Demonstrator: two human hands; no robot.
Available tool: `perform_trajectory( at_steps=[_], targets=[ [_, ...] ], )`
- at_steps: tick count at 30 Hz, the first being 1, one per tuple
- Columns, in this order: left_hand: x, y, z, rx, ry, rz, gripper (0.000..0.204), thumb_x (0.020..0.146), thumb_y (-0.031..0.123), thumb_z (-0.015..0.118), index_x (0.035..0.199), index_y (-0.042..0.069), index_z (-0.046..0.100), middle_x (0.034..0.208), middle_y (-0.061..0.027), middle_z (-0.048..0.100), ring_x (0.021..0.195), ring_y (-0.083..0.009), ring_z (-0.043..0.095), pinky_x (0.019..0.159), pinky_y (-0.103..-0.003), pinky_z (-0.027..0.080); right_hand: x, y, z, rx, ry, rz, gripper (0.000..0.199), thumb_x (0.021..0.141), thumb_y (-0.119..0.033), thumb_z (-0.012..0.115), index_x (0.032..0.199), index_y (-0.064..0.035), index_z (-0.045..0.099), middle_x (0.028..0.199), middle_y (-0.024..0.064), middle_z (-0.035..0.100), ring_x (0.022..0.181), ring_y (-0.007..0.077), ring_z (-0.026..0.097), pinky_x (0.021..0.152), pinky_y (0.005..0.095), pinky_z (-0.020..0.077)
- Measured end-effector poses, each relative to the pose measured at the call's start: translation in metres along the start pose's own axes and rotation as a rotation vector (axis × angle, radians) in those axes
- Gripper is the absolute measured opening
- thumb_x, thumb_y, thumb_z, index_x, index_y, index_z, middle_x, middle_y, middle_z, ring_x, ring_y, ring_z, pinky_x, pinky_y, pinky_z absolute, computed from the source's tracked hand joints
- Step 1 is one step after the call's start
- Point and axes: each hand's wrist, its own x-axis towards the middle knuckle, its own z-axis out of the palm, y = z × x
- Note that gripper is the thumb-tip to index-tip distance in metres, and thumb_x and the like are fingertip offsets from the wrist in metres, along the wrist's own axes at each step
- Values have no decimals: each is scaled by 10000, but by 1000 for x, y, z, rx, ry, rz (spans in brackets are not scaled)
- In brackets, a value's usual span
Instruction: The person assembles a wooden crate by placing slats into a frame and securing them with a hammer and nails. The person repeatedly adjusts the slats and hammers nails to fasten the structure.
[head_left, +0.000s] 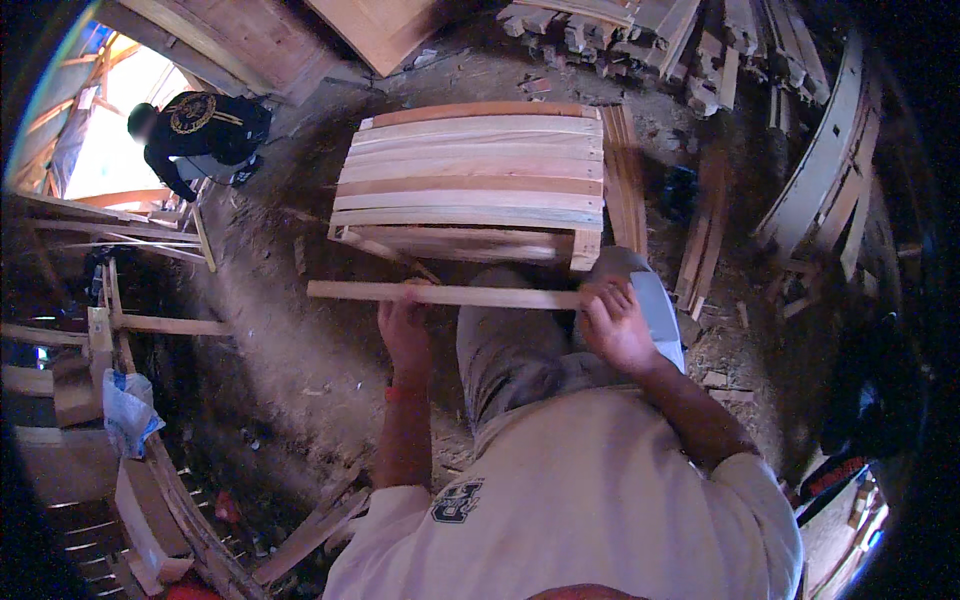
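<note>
A long, narrow wooden slat (490,296) lies level across the view in front of me, above my lap. My left hand (403,325) grips it left of its middle, with the fingers partly hidden behind the wood. At its right end my right hand (617,325) is closed around it, knuckles up. Just beyond the slat stands a low wooden crate-like piece (470,170), its top made of several pale and reddish slats side by side. A thin wooden strip (390,252) slants from its near left corner toward my left hand.
Long boards (625,185) lie along the right of the slatted piece. Stacked lumber (620,40) fills the far right. Another person (215,130) bends over at the far left. A plastic bag (130,410) hangs on wooden framing at the left. Wood scraps litter the dirt floor (290,370).
</note>
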Motion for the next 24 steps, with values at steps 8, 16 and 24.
perform_trajectory(
  at_steps=[8,16,24],
  targets=[
    [-55,20,60,491,-194,45,160,1025,153,629,1078,14,685,1064,-94,733,980,-157,677,841,-314,509,-147,72,-64,-27,367,886,289,963,-43,631,1247,2,657,1114,194,666,995,344,655,831,445,527],
    [-13,-17,37,375,32,65,281,1052,265,596,944,35,716,950,-50,743,861,-124,628,797,-298,480,-337,161,-4,-118,397,1557,299,915,-309,681,1150,-135,747,901,141,735,825,346,708,755,471,552],
    [2,-30,18,256,216,38,200,1047,221,598,1014,56,706,987,-30,718,910,-127,658,783,-280,490,-492,215,53,-489,260,1526,252,971,-210,662,1175,-67,703,1035,105,750,935,317,723,761,436,589]
  ],
)
